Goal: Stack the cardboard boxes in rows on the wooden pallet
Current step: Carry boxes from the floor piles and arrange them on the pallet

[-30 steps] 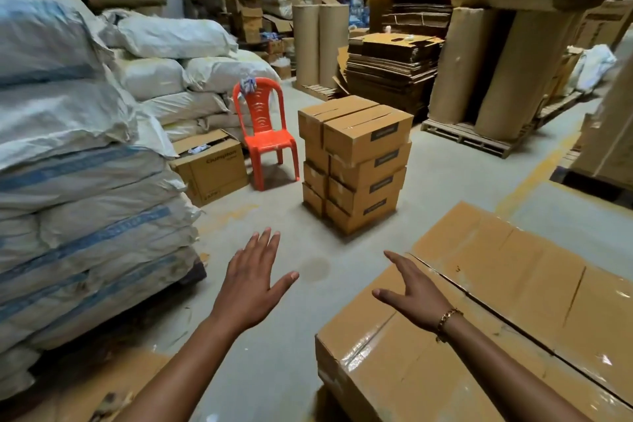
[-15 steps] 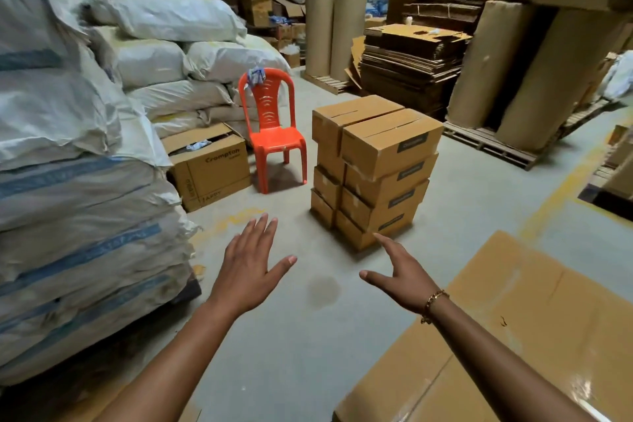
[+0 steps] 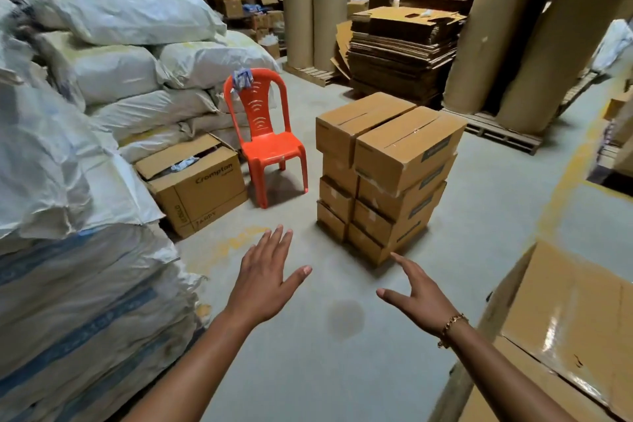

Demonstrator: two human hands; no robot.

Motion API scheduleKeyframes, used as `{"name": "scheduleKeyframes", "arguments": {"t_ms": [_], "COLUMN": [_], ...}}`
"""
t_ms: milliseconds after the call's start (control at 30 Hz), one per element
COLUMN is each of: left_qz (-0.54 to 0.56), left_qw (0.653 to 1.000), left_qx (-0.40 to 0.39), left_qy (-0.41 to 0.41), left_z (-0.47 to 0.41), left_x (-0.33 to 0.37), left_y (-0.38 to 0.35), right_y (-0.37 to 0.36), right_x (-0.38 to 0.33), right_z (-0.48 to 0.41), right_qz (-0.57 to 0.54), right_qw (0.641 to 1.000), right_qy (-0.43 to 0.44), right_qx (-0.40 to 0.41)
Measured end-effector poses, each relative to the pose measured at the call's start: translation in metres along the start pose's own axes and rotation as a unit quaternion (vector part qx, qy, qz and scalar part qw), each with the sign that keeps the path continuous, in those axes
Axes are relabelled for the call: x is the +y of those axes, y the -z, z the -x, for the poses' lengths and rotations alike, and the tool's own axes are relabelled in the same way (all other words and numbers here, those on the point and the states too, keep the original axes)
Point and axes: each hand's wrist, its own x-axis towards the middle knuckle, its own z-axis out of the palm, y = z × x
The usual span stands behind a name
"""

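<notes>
Head view: 1 camera, looking forward and down over a storeroom.
Left hand (image 3: 263, 281): empty, fingers straight and spread wide, palm down over the grey concrete floor (image 3: 496, 216).
Right hand (image 3: 419, 295): empty, fingers straight, thumb out, palm turned inward, gold chain bracelet (image 3: 451, 325) at the wrist; touching nothing.
Stack of plain brown cardboard boxes (image 3: 387, 178): on the floor ahead of both hands, 2 columns side by side, 4 tiers visible, flaps closed, dark labels on the end faces; lower tiers sit slightly askew.
Slatted wooden pallet (image 3: 500, 130): behind the stack, loaded with tall brown paper rolls (image 3: 479, 44); cannot tell which pallet receives the boxes.
Step in hand: judged a reach toward the stack, nothing lifted yet.
Method: take 1 top box, a palm on each end face, lift straight up so the skewed tiers below are not dragged.
Neighbours: orange plastic chair (image 3: 265, 144) just left of the stack; white woven sacks (image 3: 68, 154) at left; large glossy brown cartons (image 3: 565, 312) at lower right.
</notes>
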Motion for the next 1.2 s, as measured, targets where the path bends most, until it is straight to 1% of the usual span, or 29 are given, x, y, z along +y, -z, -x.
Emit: {"name": "scheduleKeyframes", "arguments": {"t_ms": [200,367,467,633,800,1067,1200], "left_qz": [-0.012,-0.021,-0.009,0.026,0.039,0.065,0.079], "left_qw": [0.999,0.998,0.997,0.995,0.991,0.978,0.965], "left_qx": [-0.034,-0.055,-0.063,-0.087,-0.114,-0.181,-0.238], "left_qy": [-0.024,-0.038,-0.052,-0.048,-0.058,-0.077,-0.075], "left_z": [-0.091,-0.2,-0.278,-0.395,-0.491,-0.639,-0.716], "left_x": [-0.016,-0.018,-0.01,0.013,0.033,0.048,0.047], "left_y": [-0.012,-0.035,-0.051,-0.066,-0.08,-0.112,-0.144], "right_y": [0.01,0.027,0.048,0.094,0.135,0.154,0.151], "right_x": [0.009,0.035,0.059,0.094,0.117,0.153,0.17], "right_z": [-0.076,-0.162,-0.223,-0.309,-0.381,-0.478,-0.534], "right_qz": [-0.014,-0.035,-0.043,-0.071,-0.08,-0.109,-0.151], "right_qw": [0.999,0.998,0.996,0.991,0.986,0.977,0.962], "right_qy": [-0.027,-0.048,-0.068,-0.11,-0.142,-0.179,-0.222], "right_qx": [0.018,0.032,0.036,0.026,0.023,0.039,0.057]}}
